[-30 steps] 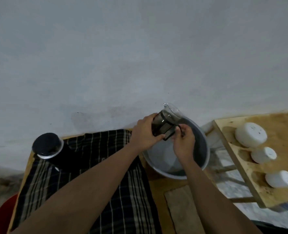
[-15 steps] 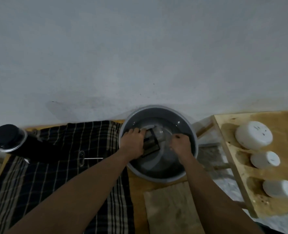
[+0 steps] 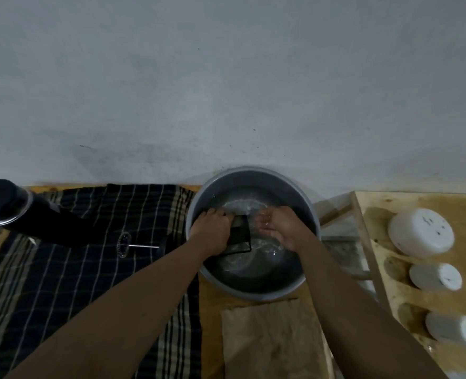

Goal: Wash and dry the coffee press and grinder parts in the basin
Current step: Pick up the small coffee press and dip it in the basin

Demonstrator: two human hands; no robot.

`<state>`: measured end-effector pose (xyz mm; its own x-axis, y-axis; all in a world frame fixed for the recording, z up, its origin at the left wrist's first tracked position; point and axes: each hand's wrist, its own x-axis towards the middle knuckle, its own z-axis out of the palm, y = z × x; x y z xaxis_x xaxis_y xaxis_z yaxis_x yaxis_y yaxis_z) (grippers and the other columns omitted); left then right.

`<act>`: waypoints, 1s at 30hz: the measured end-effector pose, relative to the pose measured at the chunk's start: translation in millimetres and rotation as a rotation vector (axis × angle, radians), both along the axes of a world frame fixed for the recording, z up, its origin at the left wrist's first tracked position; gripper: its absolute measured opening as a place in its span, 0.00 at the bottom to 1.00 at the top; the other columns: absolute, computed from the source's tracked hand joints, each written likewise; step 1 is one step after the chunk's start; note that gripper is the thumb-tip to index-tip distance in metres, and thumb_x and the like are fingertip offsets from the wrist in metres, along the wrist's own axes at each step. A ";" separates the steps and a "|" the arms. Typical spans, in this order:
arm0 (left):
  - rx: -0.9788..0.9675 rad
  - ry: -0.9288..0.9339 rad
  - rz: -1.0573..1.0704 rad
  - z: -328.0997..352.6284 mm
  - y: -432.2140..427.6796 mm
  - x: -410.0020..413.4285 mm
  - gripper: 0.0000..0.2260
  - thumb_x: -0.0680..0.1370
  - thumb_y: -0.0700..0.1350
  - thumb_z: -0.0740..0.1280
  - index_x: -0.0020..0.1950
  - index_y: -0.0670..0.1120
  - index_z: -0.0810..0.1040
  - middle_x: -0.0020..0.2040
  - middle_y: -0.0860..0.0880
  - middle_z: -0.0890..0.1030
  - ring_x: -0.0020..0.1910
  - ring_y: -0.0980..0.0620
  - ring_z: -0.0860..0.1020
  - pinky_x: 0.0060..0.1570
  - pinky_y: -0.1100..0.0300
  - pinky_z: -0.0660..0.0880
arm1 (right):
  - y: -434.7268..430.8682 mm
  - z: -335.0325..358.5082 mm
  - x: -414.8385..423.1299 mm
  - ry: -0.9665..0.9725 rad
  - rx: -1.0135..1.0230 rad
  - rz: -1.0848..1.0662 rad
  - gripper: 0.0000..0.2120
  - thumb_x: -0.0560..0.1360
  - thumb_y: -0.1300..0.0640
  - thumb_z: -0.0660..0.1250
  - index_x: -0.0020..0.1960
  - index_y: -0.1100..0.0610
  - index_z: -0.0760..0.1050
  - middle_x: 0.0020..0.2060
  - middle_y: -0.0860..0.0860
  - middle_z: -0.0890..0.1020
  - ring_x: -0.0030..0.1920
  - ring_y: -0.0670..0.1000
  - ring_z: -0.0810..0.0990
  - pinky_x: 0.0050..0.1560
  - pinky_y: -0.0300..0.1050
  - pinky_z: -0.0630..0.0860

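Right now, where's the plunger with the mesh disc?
In the head view the plunger lies flat on the checkered cloth, left of the basin, near the left hand, with its rod pointing toward the basin.

Item count, head view:
- Basin (image 3: 312, 214), grey, w/ water: 1 sitting on bench.
- Coffee press carafe (image 3: 240, 235): 1 lying in basin.
- Hands: 2 reaching in, left hand (image 3: 212, 231), right hand (image 3: 283, 228).
- Plunger filter (image 3: 129, 245) w/ rod: 1 resting on cloth.
- Plaid cloth (image 3: 84, 269): 1.
- Black-lidded jar (image 3: 3, 202): 1.
- White containers (image 3: 421, 232): 3 lining shelf.
- Brown paper bag (image 3: 272, 337): 1.
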<state>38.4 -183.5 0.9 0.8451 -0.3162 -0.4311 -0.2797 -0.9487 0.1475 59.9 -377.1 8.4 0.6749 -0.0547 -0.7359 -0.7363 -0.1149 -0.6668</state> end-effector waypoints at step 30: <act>-0.717 0.841 0.602 5.4 6.7 25.0 0.32 0.70 0.41 0.80 0.72 0.46 0.74 0.64 0.44 0.80 0.61 0.43 0.79 0.63 0.47 0.78 | -9.2 7.5 -7.1 -0.209 -0.183 0.141 0.06 0.76 0.62 0.67 0.41 0.58 0.80 0.39 0.55 0.81 0.43 0.54 0.77 0.45 0.46 0.72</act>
<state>63.3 -176.8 6.3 0.4844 -0.3621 -0.7964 0.5988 -0.5264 0.6036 52.8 -386.3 15.9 0.8208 -0.0686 -0.5671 -0.5539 -0.3386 -0.7606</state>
